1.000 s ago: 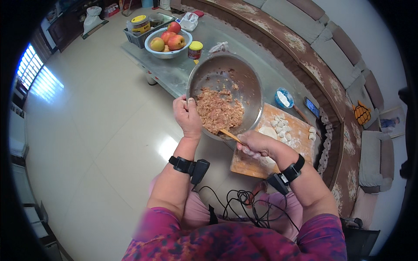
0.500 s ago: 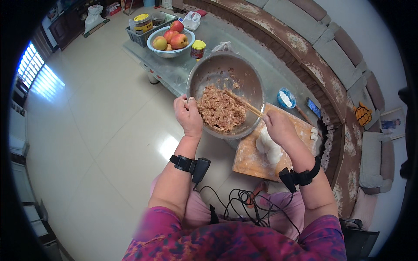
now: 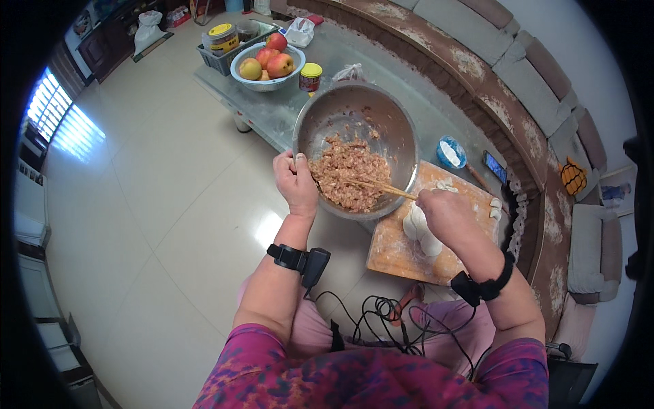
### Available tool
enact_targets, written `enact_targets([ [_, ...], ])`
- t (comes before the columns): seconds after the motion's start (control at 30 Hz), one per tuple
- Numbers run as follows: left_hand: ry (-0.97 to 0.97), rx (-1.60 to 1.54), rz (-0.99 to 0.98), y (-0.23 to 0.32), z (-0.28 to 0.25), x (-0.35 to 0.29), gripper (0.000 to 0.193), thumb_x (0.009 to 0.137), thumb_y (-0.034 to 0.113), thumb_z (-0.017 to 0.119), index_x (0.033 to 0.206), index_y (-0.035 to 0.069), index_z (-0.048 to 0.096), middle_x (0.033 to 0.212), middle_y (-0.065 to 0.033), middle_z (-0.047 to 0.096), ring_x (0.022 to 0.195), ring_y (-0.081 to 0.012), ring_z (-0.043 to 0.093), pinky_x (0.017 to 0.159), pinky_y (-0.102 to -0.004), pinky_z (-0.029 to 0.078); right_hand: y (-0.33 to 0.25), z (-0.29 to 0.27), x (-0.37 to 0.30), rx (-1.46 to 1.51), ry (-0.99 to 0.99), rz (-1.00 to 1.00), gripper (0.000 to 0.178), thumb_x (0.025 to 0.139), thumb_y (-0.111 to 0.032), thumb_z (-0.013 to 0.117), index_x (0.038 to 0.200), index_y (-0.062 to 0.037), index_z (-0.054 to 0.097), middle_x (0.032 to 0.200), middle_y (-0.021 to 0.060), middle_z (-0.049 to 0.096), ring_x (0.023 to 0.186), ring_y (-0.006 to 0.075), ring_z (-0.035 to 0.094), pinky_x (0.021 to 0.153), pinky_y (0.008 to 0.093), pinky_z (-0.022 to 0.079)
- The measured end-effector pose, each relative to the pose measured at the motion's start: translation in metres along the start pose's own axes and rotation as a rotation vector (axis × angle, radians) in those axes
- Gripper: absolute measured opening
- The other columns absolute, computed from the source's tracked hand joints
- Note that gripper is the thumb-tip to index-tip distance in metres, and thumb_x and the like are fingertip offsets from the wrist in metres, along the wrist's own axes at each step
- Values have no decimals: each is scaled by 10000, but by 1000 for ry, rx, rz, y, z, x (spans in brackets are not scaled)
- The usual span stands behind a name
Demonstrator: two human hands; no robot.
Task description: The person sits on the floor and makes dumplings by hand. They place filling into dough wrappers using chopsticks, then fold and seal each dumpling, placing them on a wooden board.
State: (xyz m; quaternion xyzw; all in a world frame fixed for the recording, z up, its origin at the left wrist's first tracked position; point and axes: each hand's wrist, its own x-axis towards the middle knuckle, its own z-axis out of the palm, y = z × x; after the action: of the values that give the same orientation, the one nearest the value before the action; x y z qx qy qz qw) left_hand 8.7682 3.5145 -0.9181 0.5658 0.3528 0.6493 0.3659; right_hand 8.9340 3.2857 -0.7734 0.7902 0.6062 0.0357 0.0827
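A large metal bowl is tilted toward me over the table's near edge, with minced meat filling heaped in its lower part. My left hand is closed on the bowl's left rim, thumb over the edge. In my right hand is a pair of chopsticks; their far ends are sunk in the meat. Beneath the right hand, white dough lies on a floured wooden board, partly covered by that hand. Small dough pieces sit at the board's right edge.
Behind the bowl, the glass table carries a basin of fruit, a yellow-lidded jar and a grey basket. A blue bowl of white powder and a phone lie right. Black cables hang across my lap.
The chopsticks have swung lower in the bowl and lie flatter, with my right hand shifted down and right. The meat's heap has changed shape; my left hand keeps its hold.
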Motion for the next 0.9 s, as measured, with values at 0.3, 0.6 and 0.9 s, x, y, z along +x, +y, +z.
enact_targets([
  [0.3, -10, 23, -1, 11, 6, -8, 263, 894, 52, 580, 715, 28, 389, 975, -181, 556, 934, -309, 554, 830, -372, 438, -86, 27, 44, 290, -141, 159, 128, 851, -71, 514, 917, -20, 611, 847, 199, 696, 840, 361, 693, 690, 473, 549],
  [0.6, -23, 14, 39, 6, -11, 3, 255, 901, 52, 574, 720, 23, 397, 980, -180, 557, 904, -304, 547, 809, -375, 437, -42, 42, 34, 347, -204, 399, 225, 937, -213, 516, 953, -27, 642, 885, 243, 666, 907, 423, 639, 756, 532, 500],
  [0.9, -35, -18, -22, 4, -14, -2, 251, 903, 53, 575, 722, 21, 404, 982, -177, 565, 896, -287, 545, 810, -364, 439, -12, 11, 79, 117, 53, 427, 170, 852, -114, 557, 837, 5, 677, 821, 236, 680, 856, 394, 677, 753, 484, 536],
])
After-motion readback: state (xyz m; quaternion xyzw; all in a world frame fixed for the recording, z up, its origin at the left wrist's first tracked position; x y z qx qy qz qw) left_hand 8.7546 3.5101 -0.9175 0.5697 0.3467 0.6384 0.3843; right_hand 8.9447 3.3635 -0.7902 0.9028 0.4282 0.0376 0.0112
